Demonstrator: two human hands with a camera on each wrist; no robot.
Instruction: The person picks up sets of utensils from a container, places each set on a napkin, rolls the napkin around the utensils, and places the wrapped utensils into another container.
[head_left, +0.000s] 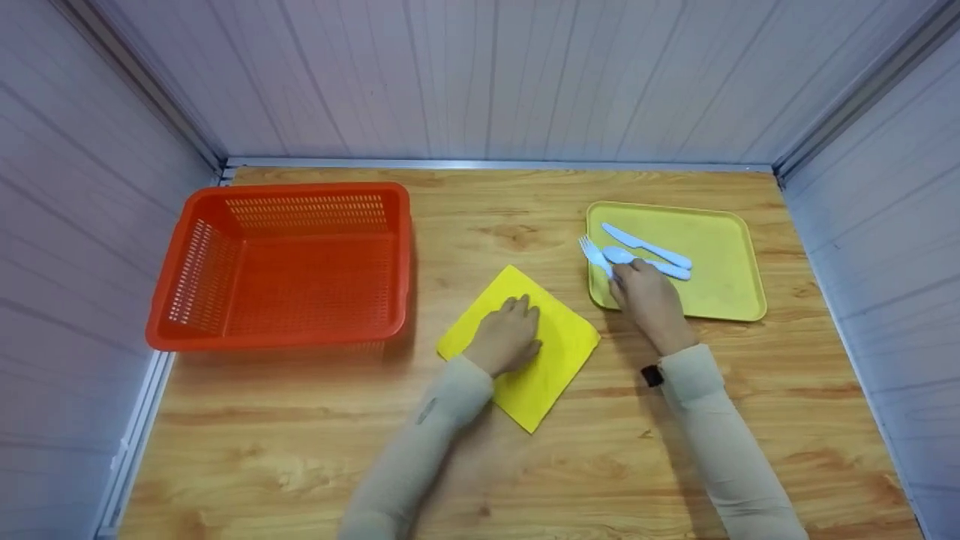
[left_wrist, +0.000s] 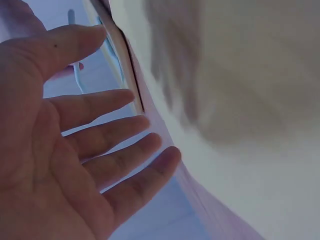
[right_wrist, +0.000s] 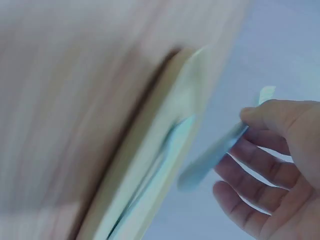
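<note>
A yellow napkin [head_left: 559, 337], folded square, lies turned cornerwise on the table. Over it is my left hand [head_left: 506, 334], its fingers [left_wrist: 110, 107] stretched out beside the cloth in the left wrist view; whether they touch it I cannot tell. My right hand [head_left: 649, 296] pinches a light blue fork [head_left: 593, 253] between thumb and fingers, above the left side of a yellow tray [head_left: 724, 262]. In the right wrist view the fork [right_wrist: 212, 157] is held up off the tray. A matching spoon [head_left: 619, 256] and knife [head_left: 649, 246] lie on the tray, the spoon partly behind the hand.
An orange-red plastic basket [head_left: 315, 289] with slotted sides stands at the left of the wooden table [head_left: 300, 450]. Pale panelled walls [head_left: 487, 82] enclose the table at the back and both sides.
</note>
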